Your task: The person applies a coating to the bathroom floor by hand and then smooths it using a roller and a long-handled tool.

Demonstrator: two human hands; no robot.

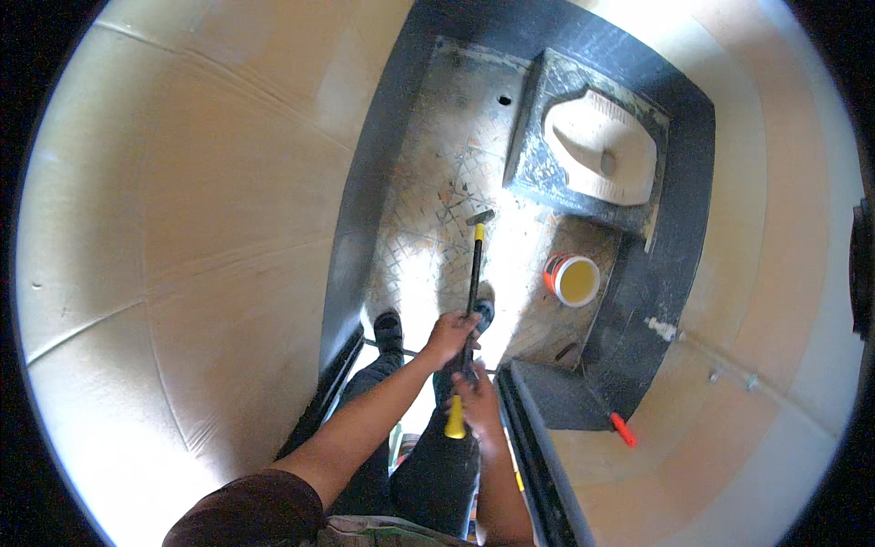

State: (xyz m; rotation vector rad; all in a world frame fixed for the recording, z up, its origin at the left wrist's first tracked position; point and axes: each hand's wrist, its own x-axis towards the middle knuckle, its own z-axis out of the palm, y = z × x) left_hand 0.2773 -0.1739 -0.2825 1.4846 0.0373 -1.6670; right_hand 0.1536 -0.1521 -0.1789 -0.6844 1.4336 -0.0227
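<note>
The person's left hand (448, 339) is closed around the mid-handle of a long black-and-yellow hammer (475, 273); the right hand (477, 403), slightly blurred, curls around the handle near its yellow butt. The hammer's head points away over the patterned floor (424, 242), left of an orange-and-white bucket (550, 272) and nearer than the squat toilet (631, 159); floor contact cannot be told.

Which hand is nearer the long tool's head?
The left hand, farther up the black shaft; the right hand is lower, beside the yellow butt end.
</note>
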